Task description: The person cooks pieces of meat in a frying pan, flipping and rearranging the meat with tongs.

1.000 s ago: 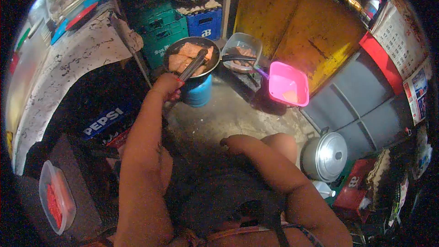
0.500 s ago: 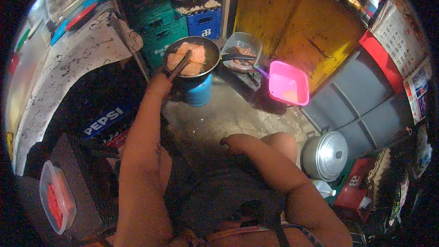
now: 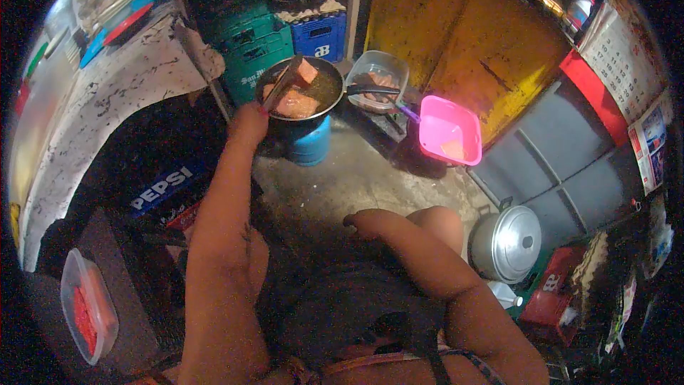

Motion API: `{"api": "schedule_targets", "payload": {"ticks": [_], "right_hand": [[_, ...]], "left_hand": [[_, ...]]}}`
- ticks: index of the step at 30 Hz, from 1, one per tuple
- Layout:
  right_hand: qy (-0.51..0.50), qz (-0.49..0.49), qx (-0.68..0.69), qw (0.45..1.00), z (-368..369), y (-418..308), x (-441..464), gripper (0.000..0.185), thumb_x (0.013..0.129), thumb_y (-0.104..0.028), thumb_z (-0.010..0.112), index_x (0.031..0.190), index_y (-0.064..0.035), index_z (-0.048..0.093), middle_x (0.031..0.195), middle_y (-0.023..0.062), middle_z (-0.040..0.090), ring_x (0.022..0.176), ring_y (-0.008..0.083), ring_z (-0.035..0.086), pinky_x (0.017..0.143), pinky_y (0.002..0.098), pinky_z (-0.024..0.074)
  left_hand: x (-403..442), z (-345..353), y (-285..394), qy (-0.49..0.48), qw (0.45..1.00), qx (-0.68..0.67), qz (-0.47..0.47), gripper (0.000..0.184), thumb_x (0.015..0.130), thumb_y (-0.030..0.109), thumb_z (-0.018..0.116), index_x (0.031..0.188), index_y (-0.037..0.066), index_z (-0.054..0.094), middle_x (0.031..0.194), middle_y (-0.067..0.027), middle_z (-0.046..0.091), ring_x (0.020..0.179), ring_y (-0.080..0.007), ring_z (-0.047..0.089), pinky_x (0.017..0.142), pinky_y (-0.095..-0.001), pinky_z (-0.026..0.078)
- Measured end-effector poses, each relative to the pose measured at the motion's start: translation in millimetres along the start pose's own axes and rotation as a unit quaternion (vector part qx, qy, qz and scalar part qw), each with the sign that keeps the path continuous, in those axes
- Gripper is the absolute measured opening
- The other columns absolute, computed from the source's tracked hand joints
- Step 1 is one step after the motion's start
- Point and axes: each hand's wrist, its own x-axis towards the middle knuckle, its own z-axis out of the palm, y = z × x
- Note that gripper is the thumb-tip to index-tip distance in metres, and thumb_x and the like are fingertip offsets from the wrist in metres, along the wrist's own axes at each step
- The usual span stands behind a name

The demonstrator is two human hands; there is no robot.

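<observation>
My left hand (image 3: 249,122) is closed round a pair of brown tongs (image 3: 283,84) that reach over the frying pan (image 3: 331,96). A pink slice of meat (image 3: 306,72) stands tilted at the tongs' tips. Another slice (image 3: 296,105) lies in the oil nearer to me, and part of the meat is hidden behind the tongs. The pan sits above a blue gas cylinder (image 3: 309,144), its black handle (image 3: 372,90) pointing right. My right hand (image 3: 367,224) hangs in front of my knee, away from the pan; its fingers are dark and mostly hidden.
A clear tub (image 3: 394,65) with brown pieces stands right of the pan, beside a pink basin (image 3: 445,122). Green crates (image 3: 260,43) and a blue crate (image 3: 318,34) are behind. A lidded pot (image 3: 514,242) stands at right, a tub of red food (image 3: 91,306) at left.
My left hand has turned slightly and the tongs have moved up and back. The meat slices have separated, one now raised on edge, with more oil showing. My right hand has not moved.
</observation>
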Motion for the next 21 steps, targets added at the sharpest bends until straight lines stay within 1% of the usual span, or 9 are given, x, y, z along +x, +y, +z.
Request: {"api": "schedule_targets", "payload": {"ticks": [4,7,10,12,16,19,21], "right_hand": [[0.007,0.007,-0.013,1.0,2.5,-0.6,1.8,0.063,0.09,-0.039,0.072,0.146,-0.0147,0.055,0.13,0.0216,0.067,0.12,0.0418,0.063,0.099,0.0528,0.0512],[0.003,0.011,-0.02,1.0,-0.4,-3.6,-4.0,0.063,0.09,-0.039,0.072,0.146,-0.0144,0.056,0.13,0.0217,0.067,0.12,0.0416,0.064,0.099,0.0527,0.0511],[-0.002,0.013,-0.017,1.0,-1.0,-4.7,-3.3,0.063,0.089,-0.039,0.072,0.145,-0.014,0.056,0.13,0.0217,0.067,0.12,0.0415,0.064,0.1,0.0523,0.051],[0.005,0.001,-0.008,1.0,-2.0,-3.7,-5.3,0.063,0.089,-0.039,0.072,0.145,-0.0137,0.056,0.13,0.0217,0.067,0.12,0.0415,0.064,0.1,0.0519,0.0511],[0.006,0.014,-0.016,1.0,-0.4,-5.6,-4.3,0.063,0.09,-0.038,0.071,0.145,-0.0137,0.056,0.13,0.0214,0.067,0.12,0.0414,0.064,0.1,0.0516,0.0511],[0.002,0.015,-0.016,1.0,-1.0,-5.9,-3.6,0.063,0.09,-0.038,0.071,0.146,-0.0138,0.056,0.13,0.0214,0.067,0.12,0.0414,0.064,0.1,0.0517,0.0512],[0.001,0.02,-0.009,1.0,-2.0,-7.2,-4.4,0.063,0.09,-0.038,0.071,0.146,-0.0141,0.056,0.129,0.0215,0.068,0.12,0.0414,0.064,0.1,0.0521,0.0512]], "left_hand": [[-7.0,-14.4,12.2,0.011,0.999,0.03,-0.033,0.025,0.097,0.02,0.056,0.108,0.006,0.073,0.111,-0.0222,0.073,0.105,-0.044,0.07,0.089,-0.0549,0.056],[-20.6,-26.4,26.6,0.027,0.997,0.06,-0.03,0.023,0.097,0.017,0.055,0.108,0.006,0.073,0.111,-0.0218,0.073,0.105,-0.0419,0.071,0.088,-0.0549,0.057],[-27.2,-20.8,31.1,0.024,0.996,0.086,0.011,0.025,0.098,0.014,0.051,0.109,0.005,0.072,0.112,-0.0216,0.073,0.104,-0.0413,0.072,0.087,-0.0546,0.057],[-27.1,-15.9,35.4,0.017,0.996,0.088,0.017,0.028,0.099,0.014,0.048,0.11,0.004,0.071,0.113,-0.0218,0.073,0.103,-0.0414,0.072,0.087,-0.0543,0.058],[-36.3,-17.4,50.4,-0.012,0.993,0.112,0.026,0.032,0.102,0.015,0.043,0.112,0.004,0.071,0.114,-0.0221,0.073,0.102,-0.0413,0.073,0.086,-0.0533,0.058],[-49.1,-30.7,68.5,-0.049,0.99,0.132,0.029,0.033,0.102,0.016,0.043,0.112,0.003,0.072,0.114,-0.0239,0.073,0.104,-0.041,0.073,0.085,-0.0528,0.059],[-50.6,-27.3,73.8,-0.061,0.988,0.138,0.027,0.033,0.101,0.015,0.044,0.112,0.003,0.073,0.114,-0.0249,0.073,0.104,-0.041,0.073,0.085,-0.0527,0.059]]}}
